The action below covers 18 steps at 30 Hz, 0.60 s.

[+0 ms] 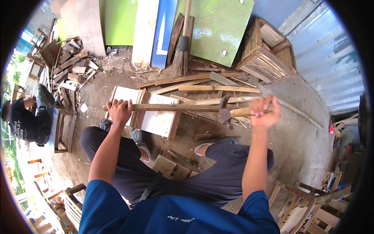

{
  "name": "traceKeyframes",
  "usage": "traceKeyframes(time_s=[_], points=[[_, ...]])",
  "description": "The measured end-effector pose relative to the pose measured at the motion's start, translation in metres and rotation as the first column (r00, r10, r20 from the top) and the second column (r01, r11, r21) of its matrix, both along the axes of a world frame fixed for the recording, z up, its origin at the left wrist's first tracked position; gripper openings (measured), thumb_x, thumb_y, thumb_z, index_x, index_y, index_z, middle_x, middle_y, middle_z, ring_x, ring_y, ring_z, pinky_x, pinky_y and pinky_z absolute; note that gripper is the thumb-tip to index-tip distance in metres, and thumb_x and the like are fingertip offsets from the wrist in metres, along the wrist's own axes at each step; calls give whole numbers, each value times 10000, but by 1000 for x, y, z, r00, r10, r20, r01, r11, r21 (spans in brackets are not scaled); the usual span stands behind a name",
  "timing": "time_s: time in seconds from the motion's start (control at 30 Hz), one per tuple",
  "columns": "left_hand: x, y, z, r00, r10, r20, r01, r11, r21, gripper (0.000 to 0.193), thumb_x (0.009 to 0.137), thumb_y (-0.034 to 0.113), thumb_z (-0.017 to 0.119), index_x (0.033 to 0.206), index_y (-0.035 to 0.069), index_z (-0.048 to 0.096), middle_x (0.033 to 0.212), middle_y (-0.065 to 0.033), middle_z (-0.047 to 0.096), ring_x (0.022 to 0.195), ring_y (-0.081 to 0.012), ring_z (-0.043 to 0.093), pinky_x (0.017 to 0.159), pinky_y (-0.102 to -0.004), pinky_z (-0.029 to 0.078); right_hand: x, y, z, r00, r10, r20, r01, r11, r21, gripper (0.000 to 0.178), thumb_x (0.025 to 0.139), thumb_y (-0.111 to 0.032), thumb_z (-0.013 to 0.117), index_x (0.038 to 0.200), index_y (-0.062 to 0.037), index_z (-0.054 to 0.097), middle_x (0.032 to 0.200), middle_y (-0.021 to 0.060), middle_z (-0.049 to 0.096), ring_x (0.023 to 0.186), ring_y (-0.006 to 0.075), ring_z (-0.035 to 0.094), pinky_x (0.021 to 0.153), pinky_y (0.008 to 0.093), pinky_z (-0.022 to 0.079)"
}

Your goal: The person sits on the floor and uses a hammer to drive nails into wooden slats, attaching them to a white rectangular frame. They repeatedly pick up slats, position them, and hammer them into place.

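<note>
My left hand (119, 112) is closed around one end of a long wooden strip (167, 107), which lies level across a low white-topped wooden piece (159, 121). In my right hand (265, 112) is the wooden handle of a claw hammer (224, 114). Its metal head is at the strip's right end; whether the two touch I cannot tell. My fingers wrap the handle near its far right end. Between my knees, a small wooden stool or frame (174, 165) shows in part beneath me.
Loose wooden slats (218, 88) lie on the ground ahead. A broom (182, 50) leans against green boards (222, 27). A slatted wooden frame (267, 50) stands at the far right, a scrap wood pile (74, 64) at the far left. Another person (33, 113) sits at the left.
</note>
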<state>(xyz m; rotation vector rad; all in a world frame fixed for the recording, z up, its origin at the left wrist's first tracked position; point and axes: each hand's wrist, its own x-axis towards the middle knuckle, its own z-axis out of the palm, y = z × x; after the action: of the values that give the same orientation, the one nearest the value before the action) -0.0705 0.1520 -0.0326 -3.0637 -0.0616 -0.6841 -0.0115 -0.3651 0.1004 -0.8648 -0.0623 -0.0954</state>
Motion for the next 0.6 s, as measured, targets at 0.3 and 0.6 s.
traceKeyframes(time_s=[0.3, 0.6], points=[[-22, -13, -6, 995, 94, 39, -94, 996, -13, 360, 940, 356, 691, 687, 104, 743, 717, -20, 693, 805, -216, 634, 877, -422, 382, -3, 37, -53, 1000, -9, -7, 8, 987, -163, 401, 1010, -239, 476, 641, -97, 414, 497, 19, 357, 411, 127, 317, 416, 310, 308], [-20, -14, -10, 991, 106, 80, -104, 994, -18, 407, 939, 364, 683, 630, 102, 716, 687, -27, 689, 801, -226, 630, 880, -427, 384, -7, 29, -46, 985, -36, 168, 66, 983, -173, 396, 1014, -229, 457, 654, -77, 392, 490, 31, 343, 421, 128, 308, 444, 313, 312]])
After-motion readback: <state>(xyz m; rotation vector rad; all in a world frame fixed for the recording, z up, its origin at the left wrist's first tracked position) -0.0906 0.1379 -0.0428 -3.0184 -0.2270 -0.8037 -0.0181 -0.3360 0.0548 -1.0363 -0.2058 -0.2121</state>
